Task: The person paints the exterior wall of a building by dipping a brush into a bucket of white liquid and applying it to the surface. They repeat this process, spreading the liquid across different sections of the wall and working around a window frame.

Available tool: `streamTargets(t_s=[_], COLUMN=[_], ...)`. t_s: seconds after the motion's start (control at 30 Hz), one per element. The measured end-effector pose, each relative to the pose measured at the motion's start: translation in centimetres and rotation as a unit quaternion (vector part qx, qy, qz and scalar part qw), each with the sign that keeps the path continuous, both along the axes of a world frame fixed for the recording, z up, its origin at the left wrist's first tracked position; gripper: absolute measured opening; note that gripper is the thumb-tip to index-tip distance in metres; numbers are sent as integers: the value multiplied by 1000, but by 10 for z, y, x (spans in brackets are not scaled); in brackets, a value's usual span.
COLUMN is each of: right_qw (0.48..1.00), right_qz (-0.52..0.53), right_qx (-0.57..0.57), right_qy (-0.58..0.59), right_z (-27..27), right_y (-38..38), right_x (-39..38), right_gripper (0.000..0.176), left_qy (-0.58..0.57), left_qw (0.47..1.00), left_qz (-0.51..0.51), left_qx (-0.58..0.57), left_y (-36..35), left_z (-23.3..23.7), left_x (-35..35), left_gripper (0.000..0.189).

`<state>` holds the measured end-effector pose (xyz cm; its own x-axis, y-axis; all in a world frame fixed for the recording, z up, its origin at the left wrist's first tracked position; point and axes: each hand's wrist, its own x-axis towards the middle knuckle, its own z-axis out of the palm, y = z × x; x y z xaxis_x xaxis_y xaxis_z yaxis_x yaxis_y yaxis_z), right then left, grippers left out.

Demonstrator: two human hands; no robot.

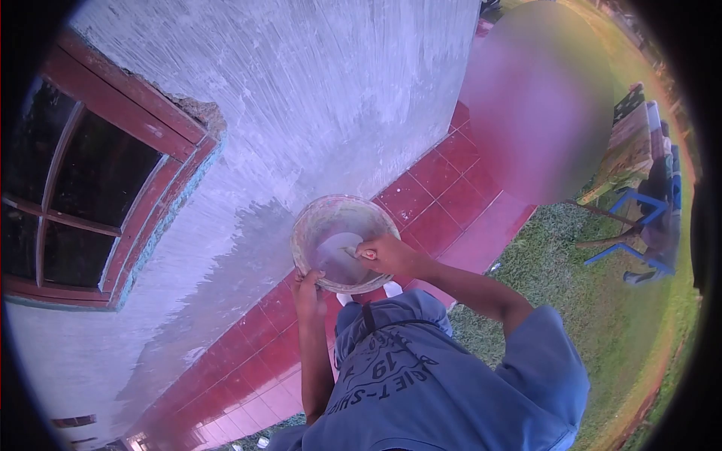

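Note:
A round bucket (308, 237) with a stained, whitish rim is in front of my body, with pale liquid (335, 252) inside. My left hand (308, 289) grips the near left part of its rim. My right hand (387, 255) is closed around a short handle over the bucket's right side. That handle belongs to what looks like a paintbrush (348, 250); its far end points into the bucket and is hard to make out.
A wall (323, 90) with streaky pale coating rises ahead, with a darker patch low down. A red-framed window (180, 146) is at left. Red tiles (432, 184) run along the wall's foot, beside grass (556, 255). Cloths hang on a blue-legged rack (639, 203) at right.

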<state>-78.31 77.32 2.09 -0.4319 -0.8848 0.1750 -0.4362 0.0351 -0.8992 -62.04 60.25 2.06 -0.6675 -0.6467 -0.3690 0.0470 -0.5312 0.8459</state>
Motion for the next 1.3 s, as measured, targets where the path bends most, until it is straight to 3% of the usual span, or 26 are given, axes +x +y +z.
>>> streamTargets(t_s=[0.07, 0.23, 0.3, 0.43, 0.5, 0.57, 0.63, 0.73, 0.8, 0.83, 0.9, 0.93, 1.0, 1.1, 1.13, 1.2, 1.23, 1.3], right_qw=[997, 996, 988, 978, 990, 996, 998, 995, 989, 990, 987, 987, 999, 989, 989, 995, 995, 978], right_qz=[-33, -73, -70, -31, 37, 32, -29, -22, -19, -10, 40, 46, -25, -57, -57, -5, -7, -120], right_qx=[19, -38, -126, -200, 85, 43, -15, -89, -141, -139, 64, 64, -37, -124, -121, 99, 97, 49], right_qy=[-65, -46, -59, -54, 107, 71, -48, -41, -36, -35, 142, 141, -20, -60, -59, 11, 8, -162], right_z=[1, 52, 66, 23, -13, -14, 28, 57, 48, 22, -17, -24, -10, -6, -15, -42, -52, -60], right_y=[-2, -4, -5, -11, -13, -14, -13, -11, -13, -18, -25, -19, -19, -26, -28, -34, -32, -32], right_x=[4, -1, 2, 11, 9, 14, 27, 31, 34, 29, 19, 23, 28, 41, 39, 37, 42, 51], right_gripper=[21, 17, 20, 19, 17, 16, 15, 17, 18, 18, 16, 16, 17, 15, 15, 15, 15, 17], left_qy=[-4, 7, 12, -6, -18, -11, -4, 26, 39, 41, 10, 9, 11, -2, -2, 10, 6, 7], left_qw=[999, 1000, 1000, 1000, 1000, 1000, 1000, 999, 998, 998, 1000, 1000, 998, 996, 996, 999, 999, 994], left_qz=[40, 4, 6, 23, 6, -3, 16, 43, 40, 49, 21, 27, 67, 85, 85, 32, 29, 103], left_qx=[4, 8, 5, -1, 4, -17, -10, 4, -12, -10, -13, -12, 17, 20, 23, 30, 29, 42], left_y=[6, -4, 0, -5, -1, 0, 0, 11, 8, 4, 4, 8, 8, 10, 7, -3, -1, 2], left_z=[12, -19, -14, -22, -22, -9, -7, -4, -10, -18, -22, -23, -20, -20, -32, -58, -62, -46], left_x=[-6, 10, 10, 16, 20, 18, 21, 18, 22, 25, 31, 36, 33, 42, 45, 56, 60, 54], left_gripper=[28, 28, 28, 29, 29, 32, 31, 27, 20, 20, 18, 18, 18, 19, 19, 39, 39, 16])
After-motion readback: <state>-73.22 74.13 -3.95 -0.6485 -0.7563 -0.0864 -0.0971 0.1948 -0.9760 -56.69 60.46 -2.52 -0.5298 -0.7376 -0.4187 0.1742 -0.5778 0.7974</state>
